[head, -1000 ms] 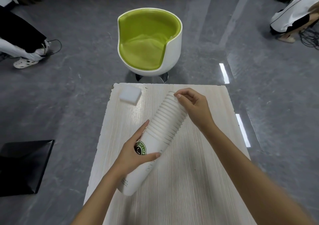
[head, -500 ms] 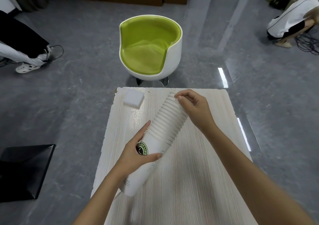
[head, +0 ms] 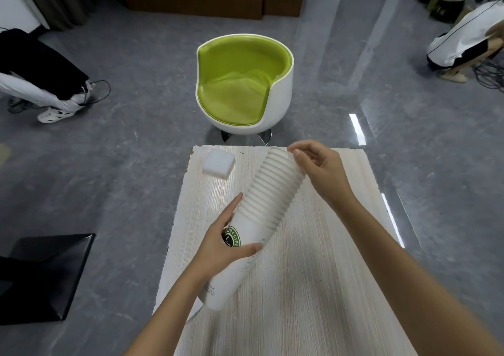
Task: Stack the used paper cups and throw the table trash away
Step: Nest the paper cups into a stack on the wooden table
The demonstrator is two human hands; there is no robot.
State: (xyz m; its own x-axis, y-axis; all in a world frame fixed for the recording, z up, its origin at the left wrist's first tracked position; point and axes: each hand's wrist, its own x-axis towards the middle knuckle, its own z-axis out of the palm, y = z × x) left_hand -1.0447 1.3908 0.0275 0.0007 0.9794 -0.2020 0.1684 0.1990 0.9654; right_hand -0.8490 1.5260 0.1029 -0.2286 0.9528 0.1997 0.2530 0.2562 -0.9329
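Note:
A long stack of white paper cups [head: 261,213] lies tilted over the pale wooden table [head: 313,287], its open rims pointing to the far right. The bottom cup carries a green round logo. My left hand [head: 226,243] wraps the lower cup near the logo. At the top rim my right hand [head: 319,167] pinches the stack with its fingertips. A white square piece of trash, like a folded napkin or sponge [head: 218,163], rests at the table's far left corner.
A green and white tub chair [head: 242,85] stands just beyond the table. A black bin [head: 41,274] sits on the grey floor to the left. Two persons crouch at the far left [head: 41,77] and far right [head: 469,42].
The hands and the cup stack keep the same hold and pose. The view has tipped slightly, so table and chair sit a little lower and to the right.

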